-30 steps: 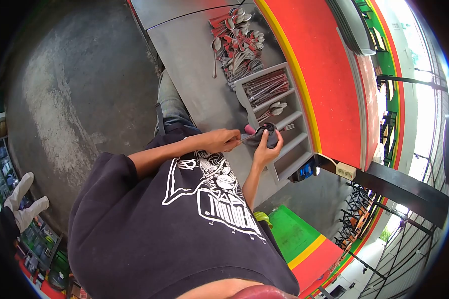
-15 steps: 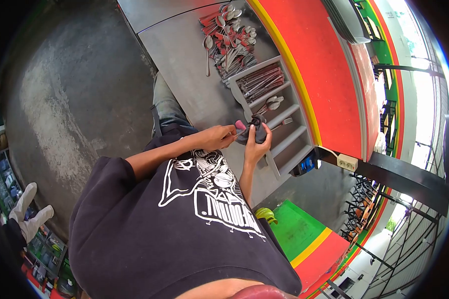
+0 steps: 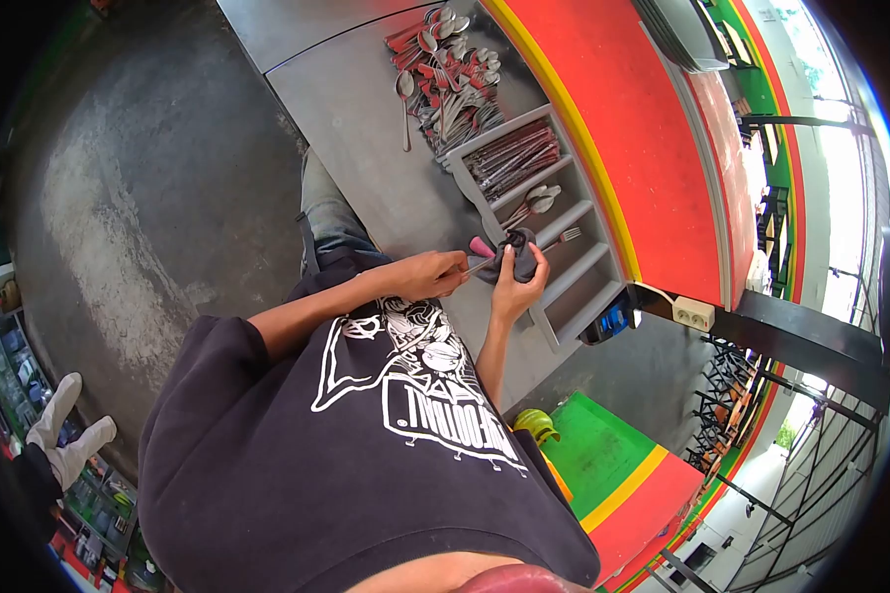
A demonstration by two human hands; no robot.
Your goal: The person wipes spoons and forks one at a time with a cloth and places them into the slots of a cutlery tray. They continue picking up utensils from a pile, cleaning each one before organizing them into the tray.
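One loose spoon (image 3: 405,109) lies at the left edge of a heap of cutlery (image 3: 457,94) on the far part of the table (image 3: 351,124). Nearer, the left hand (image 3: 440,275) pinches a slim utensil (image 3: 479,265) between both hands (spoon or fork, I cannot tell). Its right end disappears into a dark cloth (image 3: 521,257), gripped by the right hand (image 3: 515,290). Working the cloth well probably calls for a steady left pinch, snug right pressure and a turn to reach both faces. Farther right, a divided tray (image 3: 573,278) holds more cutlery.
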